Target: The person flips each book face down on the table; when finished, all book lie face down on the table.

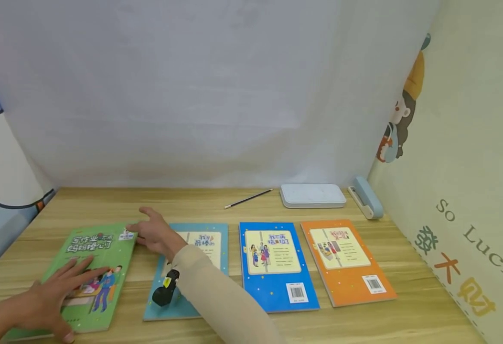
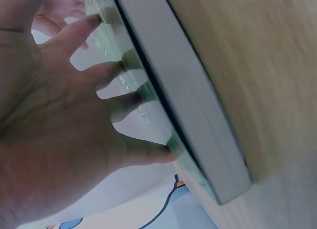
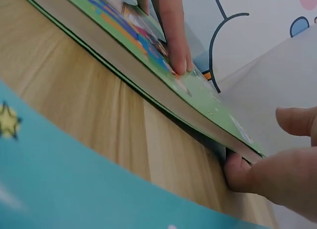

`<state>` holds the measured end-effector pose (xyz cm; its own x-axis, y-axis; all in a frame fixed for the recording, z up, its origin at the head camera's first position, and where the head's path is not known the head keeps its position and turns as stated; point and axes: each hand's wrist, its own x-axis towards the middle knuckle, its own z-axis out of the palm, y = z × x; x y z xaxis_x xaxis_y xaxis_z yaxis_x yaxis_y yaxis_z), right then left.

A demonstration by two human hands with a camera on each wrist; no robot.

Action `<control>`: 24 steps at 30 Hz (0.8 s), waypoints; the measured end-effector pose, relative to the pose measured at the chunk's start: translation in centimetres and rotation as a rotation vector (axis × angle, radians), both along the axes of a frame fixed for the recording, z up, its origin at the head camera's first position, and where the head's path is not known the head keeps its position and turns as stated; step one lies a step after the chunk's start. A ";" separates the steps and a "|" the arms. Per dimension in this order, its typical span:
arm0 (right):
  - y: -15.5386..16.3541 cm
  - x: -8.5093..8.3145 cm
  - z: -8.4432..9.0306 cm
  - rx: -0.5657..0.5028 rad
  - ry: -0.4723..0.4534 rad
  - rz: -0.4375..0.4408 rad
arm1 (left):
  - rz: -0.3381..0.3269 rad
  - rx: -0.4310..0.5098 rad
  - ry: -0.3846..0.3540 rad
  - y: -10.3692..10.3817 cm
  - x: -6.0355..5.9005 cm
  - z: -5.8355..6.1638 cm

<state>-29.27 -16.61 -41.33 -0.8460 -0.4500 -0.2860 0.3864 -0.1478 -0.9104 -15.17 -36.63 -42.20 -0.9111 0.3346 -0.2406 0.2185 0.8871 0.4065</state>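
Green book [image 1: 91,272] under both hands, at the left end of the book row.

I saw the green book lying flat on the wooden desk [image 1: 251,203], with my left hand [image 1: 51,298] spread flat on its cover, fingers straight and splayed, gripping nothing. My right hand [image 1: 154,234] reached across to the book's far right corner; its fingertips [image 3: 237,172] pressed against the page edge there, thumb raised clear, nothing enclosed. Just right of those fingers lay the teal book [image 1: 191,267], partly beneath my sleeve [image 1: 221,291]. Further right lay the blue book [image 1: 277,265], then the orange book [image 1: 346,260]. Beyond the fingers, near the backdrop, lay a pencil [image 1: 248,198], a white case [image 1: 313,196] and a stapler [image 1: 366,197].
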 end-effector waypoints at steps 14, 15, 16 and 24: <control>-0.1 0.6 0.1 0.220 0.052 0.180 | -0.062 0.072 0.058 -0.8 0.4 -0.8; -0.1 0.7 0.1 0.225 0.060 0.182 | -0.077 0.101 0.073 -0.9 0.4 -0.9; 0.0 0.7 0.2 0.226 0.068 0.180 | -0.100 0.128 0.093 -0.9 0.4 -1.0; 0.5 1.3 0.2 0.142 0.098 0.032 | -0.180 0.289 0.084 -1.5 -0.1 -1.8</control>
<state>-28.01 -16.12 -41.12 -0.8589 -0.4381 -0.2653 0.2969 -0.0037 -0.9549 -15.25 -38.17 -43.95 -0.8439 0.5351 -0.0392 0.4044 0.6824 0.6090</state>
